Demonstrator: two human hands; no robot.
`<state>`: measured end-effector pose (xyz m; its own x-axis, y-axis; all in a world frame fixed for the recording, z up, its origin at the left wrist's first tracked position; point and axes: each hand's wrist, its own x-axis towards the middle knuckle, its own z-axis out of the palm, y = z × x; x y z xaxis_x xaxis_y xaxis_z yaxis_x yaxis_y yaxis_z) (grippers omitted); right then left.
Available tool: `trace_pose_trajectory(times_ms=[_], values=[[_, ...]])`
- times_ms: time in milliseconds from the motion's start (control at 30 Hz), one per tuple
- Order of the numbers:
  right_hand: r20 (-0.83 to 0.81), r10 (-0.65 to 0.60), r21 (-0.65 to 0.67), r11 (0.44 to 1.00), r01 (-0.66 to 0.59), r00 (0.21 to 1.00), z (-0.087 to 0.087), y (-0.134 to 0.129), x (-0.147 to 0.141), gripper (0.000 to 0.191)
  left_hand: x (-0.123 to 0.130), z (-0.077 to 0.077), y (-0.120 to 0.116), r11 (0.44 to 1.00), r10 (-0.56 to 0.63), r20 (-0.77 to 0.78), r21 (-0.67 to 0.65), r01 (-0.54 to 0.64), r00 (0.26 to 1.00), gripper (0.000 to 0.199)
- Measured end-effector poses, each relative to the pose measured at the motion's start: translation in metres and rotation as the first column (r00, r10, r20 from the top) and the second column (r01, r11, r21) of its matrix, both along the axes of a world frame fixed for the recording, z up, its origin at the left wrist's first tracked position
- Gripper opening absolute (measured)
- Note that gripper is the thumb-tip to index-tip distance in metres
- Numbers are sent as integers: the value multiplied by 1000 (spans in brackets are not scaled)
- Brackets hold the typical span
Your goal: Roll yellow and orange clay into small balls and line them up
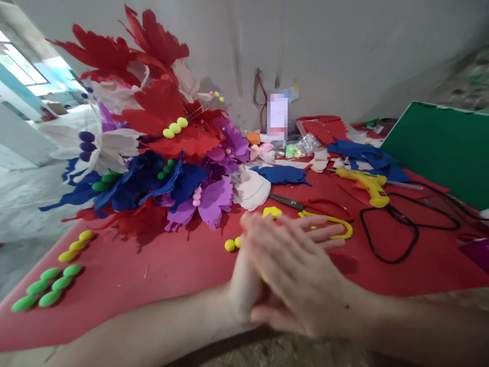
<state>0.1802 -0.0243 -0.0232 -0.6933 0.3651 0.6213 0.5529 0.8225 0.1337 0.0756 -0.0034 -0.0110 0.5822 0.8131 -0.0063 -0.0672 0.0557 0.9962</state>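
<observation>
- Small yellow clay-like piece [264,278], mostly hidden between my pressed palms
- My right hand [296,270] lies flat over my left hand [244,288], fingers straight
- Beyond, two round yellow balls [229,245] look done; an angular yellow lump [272,212] seems left to shape

Pressed between two hands [290,270], a yellow piece [264,278] shows only as a bright sliver at the edge of the covering palm; its full shape is hidden and the area is blurred. At 10 o'clock from it, a pair of small yellow balls [229,245] sits side by side on the red tabletop [183,275], the nearer one smooth and rounded, the other partly covered by the hands. Close to 12 o'clock, just past the fingers, rests a larger yellow lump [272,212], bright and uneven in outline, its lower edge out of sight behind the hands.
</observation>
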Motion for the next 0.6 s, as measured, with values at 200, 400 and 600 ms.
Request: trace_pose_trajectory(times_ms=[200,400,600], values=[[-27,-147,34,988,148,989,1,10,6,46,-6,2,-9,925,154,274,-377,-41,949,60],[-156,-77,45,995,85,985,0,14,20,27,-36,-7,-5,941,159,326,-334,-44,932,38],[-252,-249,-580,812,59,935,-10,21,21,16,-90,-21,0,764,429,-298,624,-166,853,19]])
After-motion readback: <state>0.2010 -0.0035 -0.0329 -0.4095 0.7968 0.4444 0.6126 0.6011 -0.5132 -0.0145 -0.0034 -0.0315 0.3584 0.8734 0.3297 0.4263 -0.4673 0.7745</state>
